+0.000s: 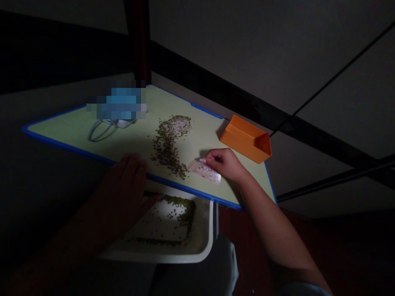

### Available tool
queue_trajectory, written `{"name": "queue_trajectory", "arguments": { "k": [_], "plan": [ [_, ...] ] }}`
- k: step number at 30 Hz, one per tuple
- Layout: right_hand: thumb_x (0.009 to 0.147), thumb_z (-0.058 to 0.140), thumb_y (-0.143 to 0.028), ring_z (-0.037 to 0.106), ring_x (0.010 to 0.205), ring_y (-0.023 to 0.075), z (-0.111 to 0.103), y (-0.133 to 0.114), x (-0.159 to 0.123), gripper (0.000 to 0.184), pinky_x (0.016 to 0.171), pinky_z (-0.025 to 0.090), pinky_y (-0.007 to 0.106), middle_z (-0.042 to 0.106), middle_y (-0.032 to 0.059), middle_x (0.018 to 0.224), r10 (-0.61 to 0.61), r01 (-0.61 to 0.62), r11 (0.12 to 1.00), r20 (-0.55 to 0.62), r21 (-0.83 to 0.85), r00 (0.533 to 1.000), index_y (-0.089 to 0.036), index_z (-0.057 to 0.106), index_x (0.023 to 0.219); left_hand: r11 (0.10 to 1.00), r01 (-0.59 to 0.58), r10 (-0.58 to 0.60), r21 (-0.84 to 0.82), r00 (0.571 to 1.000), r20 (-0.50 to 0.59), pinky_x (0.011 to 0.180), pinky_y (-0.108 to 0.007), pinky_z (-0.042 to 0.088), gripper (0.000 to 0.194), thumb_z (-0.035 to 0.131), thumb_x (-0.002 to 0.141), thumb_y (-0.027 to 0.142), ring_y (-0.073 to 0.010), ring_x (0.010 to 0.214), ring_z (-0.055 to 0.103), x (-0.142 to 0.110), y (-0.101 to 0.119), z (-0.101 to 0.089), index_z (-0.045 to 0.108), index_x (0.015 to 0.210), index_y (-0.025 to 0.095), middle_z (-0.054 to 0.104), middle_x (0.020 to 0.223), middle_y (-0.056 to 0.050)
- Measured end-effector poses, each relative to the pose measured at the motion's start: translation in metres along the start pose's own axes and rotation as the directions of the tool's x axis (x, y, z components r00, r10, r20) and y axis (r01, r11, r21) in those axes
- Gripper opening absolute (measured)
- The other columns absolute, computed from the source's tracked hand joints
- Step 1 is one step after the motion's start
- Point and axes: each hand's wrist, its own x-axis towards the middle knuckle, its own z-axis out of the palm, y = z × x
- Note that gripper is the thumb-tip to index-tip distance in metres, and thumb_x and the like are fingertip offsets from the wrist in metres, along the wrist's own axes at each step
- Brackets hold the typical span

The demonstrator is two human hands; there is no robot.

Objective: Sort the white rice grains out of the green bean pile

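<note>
My right hand (pixel 226 162) pinches a clear half-round protractor (pixel 205 171) with pink markings, held low over the pale board (pixel 197 142). Just left of its edge lies a curved spread of small green beans (pixel 169 144), which look like mung beans. My left hand (pixel 131 174) rests at the board's near blue edge, fingers stretched out and thumb lower down by the tub. Below that edge stands a white tub (pixel 197 258), with more of the same beans along its inner far side and corner. Part of the tub is hidden behind my left hand and the board.
An orange open box (pixel 247 139) stands on the board's right side. At the back left sits a blurred blue object (pixel 120 105) with a looped grey cable (pixel 100 131). Dark-banded wall panels (pixel 277 61) close in behind and to the right. Lighting is dim.
</note>
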Motion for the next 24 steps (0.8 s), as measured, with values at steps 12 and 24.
{"name": "queue_trajectory", "arguments": {
  "k": [12,24],
  "plan": [
    [0.083,0.055,-0.032,0.039,0.052,0.0074,-0.0004,-0.0045,0.0003,0.024,0.052,0.028,0.022,0.048,-0.0027,0.055,0.014,-0.013,1.0,0.008,-0.012,1.0,-0.014,0.059,0.067,0.997,0.027,-0.029,-0.076,0.999,-0.032,0.114,-0.049,0.026,0.081,0.04,0.074,0.055,-0.0388,0.137,0.025,-0.0011,-0.0003,0.0018,0.033,0.132,-0.001,0.038,0.141,-0.027],
    [0.083,0.054,-0.034,0.039,0.052,0.0076,0.0031,-0.0016,0.0037,0.026,0.052,0.025,0.024,0.049,-0.0021,0.055,0.072,-0.074,0.995,-0.041,-0.071,0.997,-0.015,0.058,0.066,0.996,0.065,-0.062,-0.065,0.997,0.041,0.114,-0.049,0.025,0.079,0.039,0.074,0.053,-0.0394,0.137,0.024,0.0027,0.0033,-0.0057,0.035,0.129,-0.004,0.038,0.139,-0.031]
  ]
}}
